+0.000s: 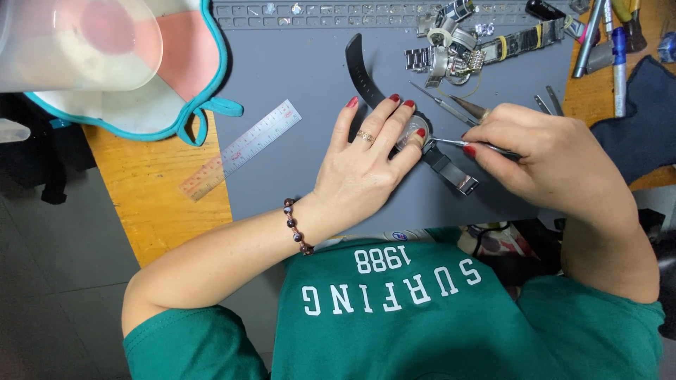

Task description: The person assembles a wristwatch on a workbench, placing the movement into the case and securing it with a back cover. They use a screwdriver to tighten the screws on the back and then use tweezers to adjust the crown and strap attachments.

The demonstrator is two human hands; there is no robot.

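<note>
Wristwatch with a round case and black rubber strap [415, 137] lies near the middle of the large grey rubber work mat [303, 176], its strap running diagonally from upper left to lower right, buckle end nearest the person. Beneath the mat, the orange-yellow wooden tabletop [162, 204] shows at the left and at the upper right, and grey floor [56, 281] fills the lower left of the view.

A white cloth with teal edging and a pink patch [176, 84] rests at the upper left, half under a clear plastic container [77, 42]. A dark blue cloth [634, 119] sits at the right edge.

The left hand [366, 165] lies flat over the watch, its fingers spread and pressing the case down, not closed around it. The right hand [549, 155] is pinched shut on a thin silver metal tool [458, 143], whose tip meets the case edge.

Smaller items: a steel ruler [239, 149] lying aslant across the mat's left edge, a heap of metal watch bracelets and parts [465, 46] at the top, and hand tools [605, 42] at the upper right.
</note>
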